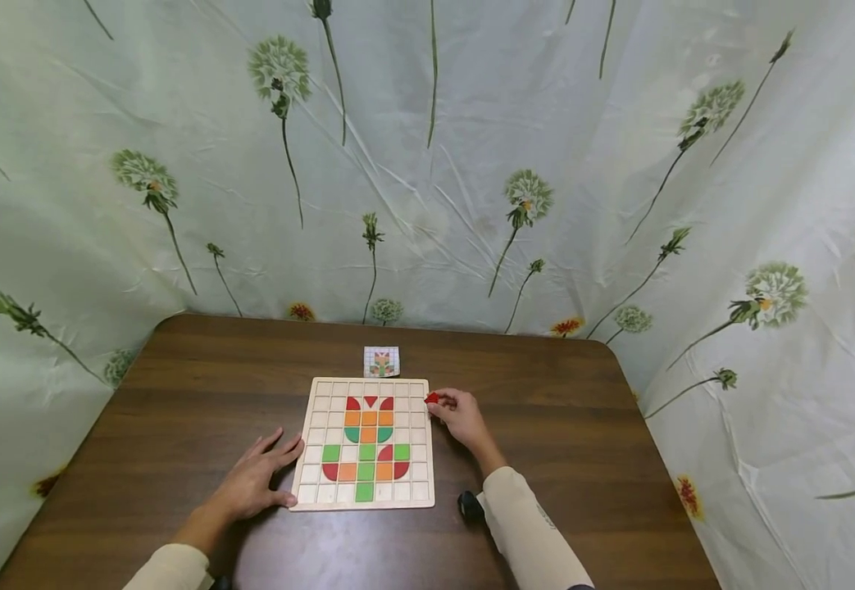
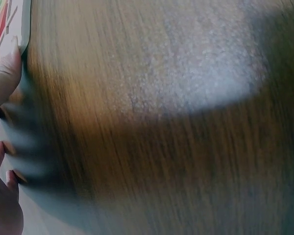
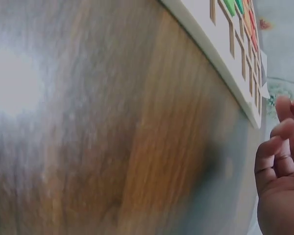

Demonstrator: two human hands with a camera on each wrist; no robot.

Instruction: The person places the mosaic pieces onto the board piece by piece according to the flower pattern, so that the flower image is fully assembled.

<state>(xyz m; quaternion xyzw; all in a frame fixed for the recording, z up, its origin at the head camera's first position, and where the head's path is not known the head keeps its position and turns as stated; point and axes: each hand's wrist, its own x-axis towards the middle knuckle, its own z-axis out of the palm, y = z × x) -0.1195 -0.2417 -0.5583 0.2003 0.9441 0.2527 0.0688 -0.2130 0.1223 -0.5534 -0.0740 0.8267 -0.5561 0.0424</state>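
A square wooden grid board (image 1: 420, 485) lies on the table, with red, orange and green flat tiles (image 1: 368, 434) laid in a tulip-like pattern. My left hand (image 1: 248, 482) is spread at the board's left side, its fingers at the edge and its thumb at the near left corner. Beyond the board's right edge, near its far corner, my right hand (image 1: 461, 419) pinches a small red tile (image 1: 431, 398) between thumb and fingers. The tile's full shape is partly covered by the fingertips. In the right wrist view, the right hand (image 3: 284, 166) has curled fingers.
A small picture card (image 1: 381, 361) with a similar tulip pattern lies just behind the board. The brown wooden table (image 1: 560, 442) extends around it. A curtain (image 1: 434, 188) printed with dandelions hangs behind the table's far edge and along both sides.
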